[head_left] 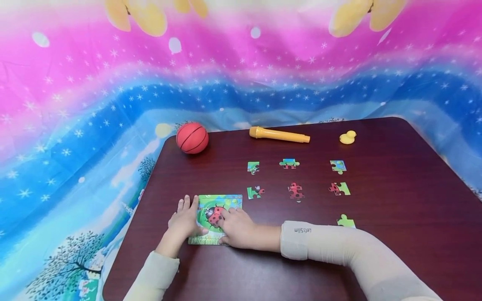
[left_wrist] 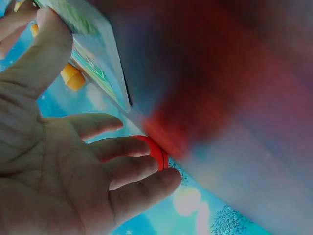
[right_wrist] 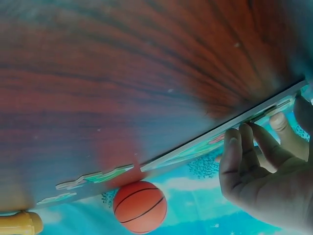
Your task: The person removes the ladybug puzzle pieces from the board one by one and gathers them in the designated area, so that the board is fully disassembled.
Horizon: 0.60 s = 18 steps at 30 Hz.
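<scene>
A puzzle board [head_left: 235, 201] with a ladybug picture [head_left: 214, 216] lies flat at the left front of the table. My left hand [head_left: 184, 221] rests along its left edge, fingers spread and thumb over the picture. In the left wrist view that hand [left_wrist: 73, 161] has its palm turned to the camera, with the thumb at the board [left_wrist: 105, 36]. My right hand [head_left: 239, 228] touches the board from the right, its index finger on the ladybug. The right wrist view has the right hand's fingertips [right_wrist: 232, 137] at the board's surface, slightly bent; no held piece can be made out.
Loose puzzle pieces lie in rows right of the board, among them a red one [head_left: 296, 191] and a green one [head_left: 345, 221] partly behind the right sleeve. Along the back stand a red ball [head_left: 192, 138], a yellow toy microphone [head_left: 280, 134] and a yellow duck [head_left: 347, 137].
</scene>
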Motion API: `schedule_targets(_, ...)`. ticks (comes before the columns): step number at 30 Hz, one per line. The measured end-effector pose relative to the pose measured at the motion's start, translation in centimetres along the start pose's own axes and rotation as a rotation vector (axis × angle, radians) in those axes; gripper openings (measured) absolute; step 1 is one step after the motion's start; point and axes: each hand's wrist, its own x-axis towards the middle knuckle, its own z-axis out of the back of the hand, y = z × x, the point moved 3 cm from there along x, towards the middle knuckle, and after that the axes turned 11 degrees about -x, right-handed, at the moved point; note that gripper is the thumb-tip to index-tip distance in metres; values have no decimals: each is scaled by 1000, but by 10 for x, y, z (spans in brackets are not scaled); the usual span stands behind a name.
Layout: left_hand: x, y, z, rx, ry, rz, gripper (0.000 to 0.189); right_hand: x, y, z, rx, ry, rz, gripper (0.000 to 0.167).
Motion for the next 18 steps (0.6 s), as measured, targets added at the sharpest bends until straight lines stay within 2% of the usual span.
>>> schedule_targets(4,2,3,2,-4,28,16,118,2,1,-1,25,5,-26,45)
schedule_targets(10,1,12,2,-32,95,18,110,6,1,-5,92,8,-67,40)
schedule_targets(14,0,15,3,-49,105,-7,106,7,3,-5,107,47,-76,38)
schedule_targets(18,0,14,5,-24,104,-27,101,8,4,-4,106,77,-85,37)
